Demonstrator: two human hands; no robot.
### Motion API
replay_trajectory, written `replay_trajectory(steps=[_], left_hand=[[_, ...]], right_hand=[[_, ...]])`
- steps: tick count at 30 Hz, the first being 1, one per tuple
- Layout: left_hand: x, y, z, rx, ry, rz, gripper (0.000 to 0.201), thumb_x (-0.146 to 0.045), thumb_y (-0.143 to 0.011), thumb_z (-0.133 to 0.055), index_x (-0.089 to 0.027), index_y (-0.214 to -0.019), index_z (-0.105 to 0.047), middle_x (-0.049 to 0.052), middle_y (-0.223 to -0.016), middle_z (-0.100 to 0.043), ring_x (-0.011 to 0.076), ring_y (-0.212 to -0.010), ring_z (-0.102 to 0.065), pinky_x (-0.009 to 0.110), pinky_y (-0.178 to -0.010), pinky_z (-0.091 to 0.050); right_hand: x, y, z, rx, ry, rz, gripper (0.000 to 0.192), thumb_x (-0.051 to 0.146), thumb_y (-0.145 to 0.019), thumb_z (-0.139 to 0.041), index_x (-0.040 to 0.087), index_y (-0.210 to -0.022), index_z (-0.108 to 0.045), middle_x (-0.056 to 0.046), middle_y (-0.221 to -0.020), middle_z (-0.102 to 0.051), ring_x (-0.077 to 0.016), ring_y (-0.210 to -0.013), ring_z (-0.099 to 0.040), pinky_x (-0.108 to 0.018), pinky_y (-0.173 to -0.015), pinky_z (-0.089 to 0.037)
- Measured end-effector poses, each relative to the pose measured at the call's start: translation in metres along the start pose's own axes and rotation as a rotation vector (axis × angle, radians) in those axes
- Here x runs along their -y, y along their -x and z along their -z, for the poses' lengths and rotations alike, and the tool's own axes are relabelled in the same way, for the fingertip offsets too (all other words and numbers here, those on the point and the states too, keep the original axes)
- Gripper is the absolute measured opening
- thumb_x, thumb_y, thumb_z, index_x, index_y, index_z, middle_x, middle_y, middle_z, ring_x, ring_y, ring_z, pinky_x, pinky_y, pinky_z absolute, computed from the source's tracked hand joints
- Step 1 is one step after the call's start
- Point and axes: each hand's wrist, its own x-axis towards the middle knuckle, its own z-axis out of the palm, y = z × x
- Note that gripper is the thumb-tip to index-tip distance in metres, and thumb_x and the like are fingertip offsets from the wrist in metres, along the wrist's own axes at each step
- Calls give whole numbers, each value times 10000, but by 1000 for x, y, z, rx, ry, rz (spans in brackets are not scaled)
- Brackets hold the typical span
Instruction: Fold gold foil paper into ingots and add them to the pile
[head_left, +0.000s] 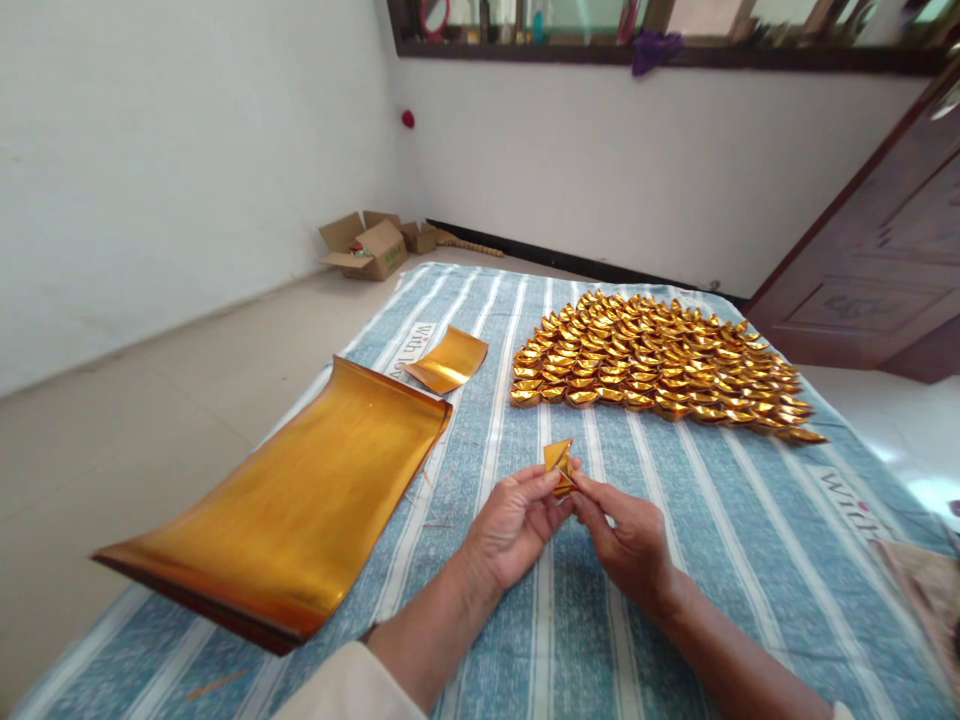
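Observation:
Between my hands is a small folded piece of gold foil paper (557, 457), its pointed top sticking up above my fingertips. My left hand (517, 520) pinches it from the left with thumb and fingers. From the right, my right hand (626, 535) grips its edge between thumb and forefinger; the fingers partly hide the folds. To the left lies a large stack of gold foil sheets (300, 490) with curled edges. Just beyond it rests a smaller gold foil sheet (450, 360). Many folded gold paper ingots (645, 360) sit in close rows at the far right.
A blue and white striped cloth (495, 430) covers the table. On the floor past its far left corner stands an open cardboard box (367, 247). A brown wooden door (870, 240) is at the right, and a window ledge (600, 55) holding several items runs along the back wall.

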Motion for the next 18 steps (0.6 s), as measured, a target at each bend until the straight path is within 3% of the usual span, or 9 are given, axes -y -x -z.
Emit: replay_trajectory(steps=[9,18], left_hand=[[2,-2,3,-3,8,-4,123,-33,-800,-609,-60,-876,-700,90,-858,-705,126,-751,-661,218,-739,-535],[3,-3,7,-47,-50,3,100,-38,-800,-614,-55,-851,-698,95,-852,-695,121,-738,-654,212,-718,-532]], right_hand=[[-2,1,0,9,22,-5,328,186,-924,-504,168,-1241,-585,-89,-1033,-726,-180,-815,-724,-236,-680,-595],[-17,7,-5,72,169,183,500,121,-924,-469,190,-1414,-396,-69,-881,-739,-178,-698,-705,-262,-593,-561]])
